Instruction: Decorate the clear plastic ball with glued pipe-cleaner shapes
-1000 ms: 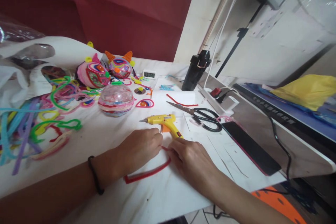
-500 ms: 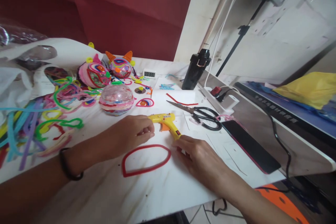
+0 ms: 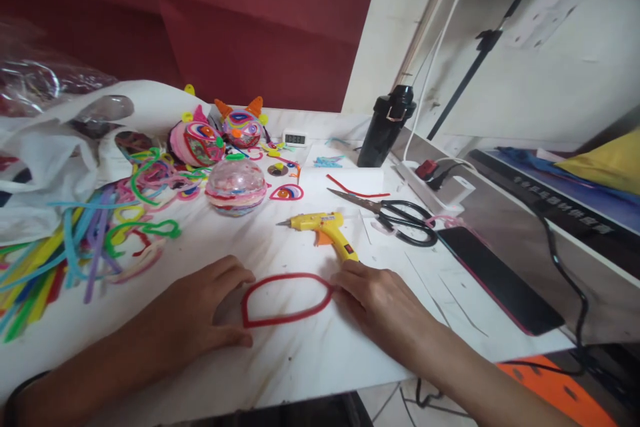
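Observation:
A red pipe cleaner loop (image 3: pixel 287 320), bent to a point at its right end, lies flat on the white tabletop. My left hand (image 3: pixel 215 307) rests at its left end, thumb and fingers spread apart with nothing between them. At the pointed end, the fingers of my right hand (image 3: pixel 367 293) are curled together on the loop's tip. Just beyond that hand lies a yellow glue gun (image 3: pixel 317 221) with an orange trigger, its nozzle facing left. The lower end of its handle is close to my right knuckles.
Scissors (image 3: pixel 395 213) and a phone (image 3: pixel 500 280) lie to the right, near a power strip (image 3: pixel 440 190). A clear decorated ball (image 3: pixel 236 187) stands behind my hands. Pipe cleaners (image 3: pixel 90 233) are heaped on the left. A black bottle (image 3: pixel 385 130) stands at the back.
My left hand has left the glue gun's front and come down to the loop's left end, opening. My right fingers have shifted from the gun's handle to the loop's tip.

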Demonstrator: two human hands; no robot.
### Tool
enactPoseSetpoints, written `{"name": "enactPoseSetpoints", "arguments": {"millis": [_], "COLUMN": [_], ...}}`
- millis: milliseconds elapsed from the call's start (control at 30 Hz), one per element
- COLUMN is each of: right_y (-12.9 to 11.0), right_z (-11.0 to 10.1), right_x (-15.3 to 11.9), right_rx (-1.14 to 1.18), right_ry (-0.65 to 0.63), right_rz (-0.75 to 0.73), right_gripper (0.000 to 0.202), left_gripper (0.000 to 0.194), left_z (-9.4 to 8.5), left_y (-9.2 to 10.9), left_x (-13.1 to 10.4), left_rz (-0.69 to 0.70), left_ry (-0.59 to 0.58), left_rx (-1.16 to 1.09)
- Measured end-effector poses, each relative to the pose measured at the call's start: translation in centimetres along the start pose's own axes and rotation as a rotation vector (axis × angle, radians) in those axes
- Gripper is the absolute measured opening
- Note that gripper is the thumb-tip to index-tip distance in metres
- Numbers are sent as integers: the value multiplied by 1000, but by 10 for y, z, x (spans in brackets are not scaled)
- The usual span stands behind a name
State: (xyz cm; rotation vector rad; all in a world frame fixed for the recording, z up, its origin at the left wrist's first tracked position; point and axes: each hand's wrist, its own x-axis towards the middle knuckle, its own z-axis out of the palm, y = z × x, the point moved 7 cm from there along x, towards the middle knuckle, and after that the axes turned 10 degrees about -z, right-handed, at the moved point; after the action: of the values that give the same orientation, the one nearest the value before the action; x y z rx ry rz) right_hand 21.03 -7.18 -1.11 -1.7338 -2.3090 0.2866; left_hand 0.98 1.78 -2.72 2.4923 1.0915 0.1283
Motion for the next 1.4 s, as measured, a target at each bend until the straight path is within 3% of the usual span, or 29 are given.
{"name": "enactPoseSetpoints", "arguments": {"millis": [100,233,400,600,967,1100,1167,1267,1400], "right_y": [2,2,3,1,-5,-4,-3,-4,-9], "right_z": [1,1,0,2,4,1,-2,-4,-3], "right_x": [0,-1,-8,-10,-9,-11,-14,-17,-17], "right_rx": [19,62,89,164,250,245,240,216,89], "right_ry": [-7,46,140,157,208,212,220,244,277], "right_rz": [18,28,53,54,33,53,71,102,146], "right_gripper": [18,21,25,24,23,24,27,28,23], "left_gripper": [49,57,50,44,42,54,49,27,25], "left_z": [0,0,-1,-3,0,-4,-9,-20,-20], "left_y": [-5,-12,-15,-11,-11,-17,-18,-7,36], "left_x": [-2,0,6,9,9,11,14,24,41], "left_rz": [-12,11,49,75,57,56,58,99,282], "left_ry": [8,-67,-163,-117,-173,-228,-232,-152,-93], "left_rx": [-14,-35,-85,-49,-75,-122,-147,-139,-89]}}
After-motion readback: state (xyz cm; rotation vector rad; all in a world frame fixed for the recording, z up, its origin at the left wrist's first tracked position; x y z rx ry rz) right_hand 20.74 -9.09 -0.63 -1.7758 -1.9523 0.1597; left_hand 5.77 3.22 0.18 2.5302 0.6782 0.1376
